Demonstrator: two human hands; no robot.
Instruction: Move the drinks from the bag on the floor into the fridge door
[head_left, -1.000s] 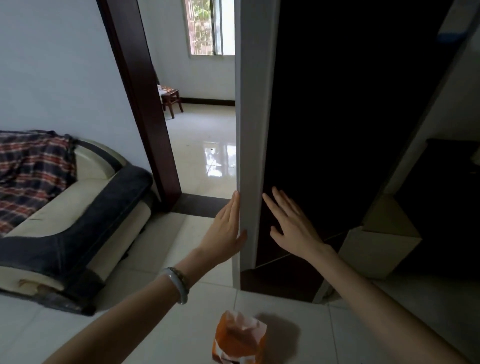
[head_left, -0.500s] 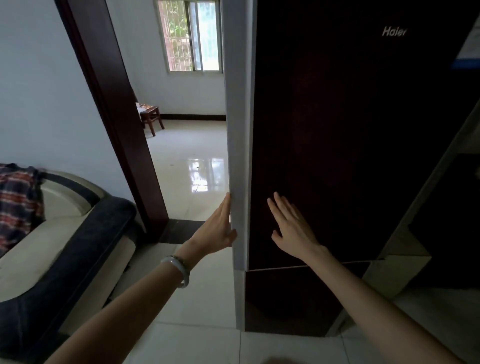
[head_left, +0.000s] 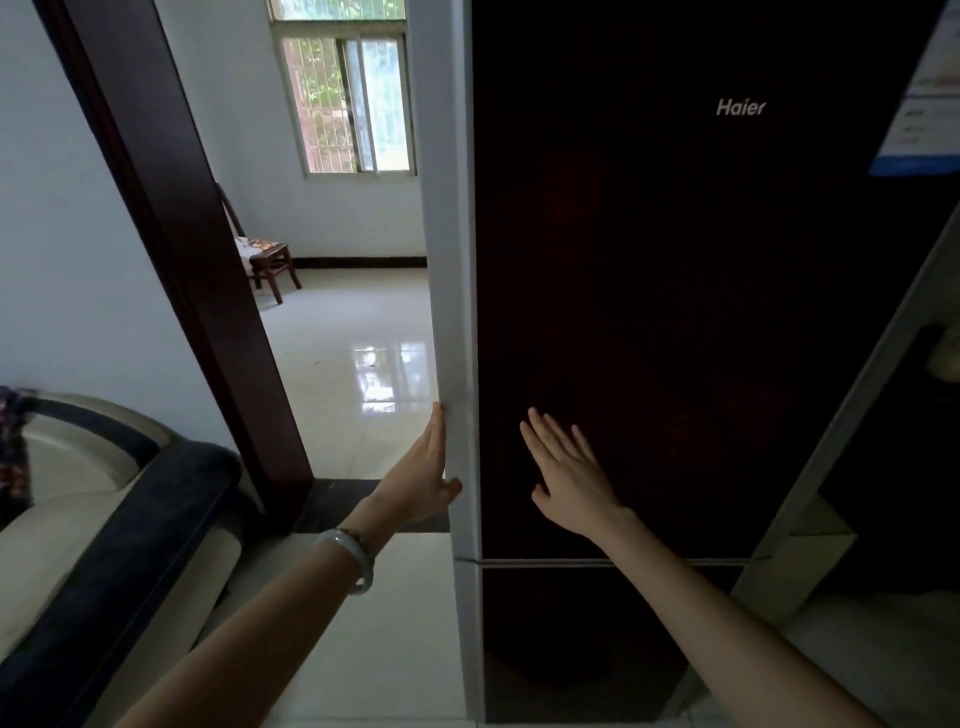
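Note:
A tall fridge with a dark glossy upper door and a pale grey side fills the middle and right. The door is closed. My left hand lies flat against the grey left edge of the fridge, thumb wrapped toward the front. My right hand rests flat with fingers spread on the dark door front, just above the seam to the lower door. Neither hand holds anything. The bag and the drinks are out of sight.
A cream and dark sofa stands at the lower left. A dark wooden door frame leads to a tiled room with a small wooden stool and a window. A dark gap and a ledge lie right of the fridge.
The view has tilted up: the orange bag on the floor has dropped out of sight and more of the fridge door shows. Both hands stay pressed on the fridge.

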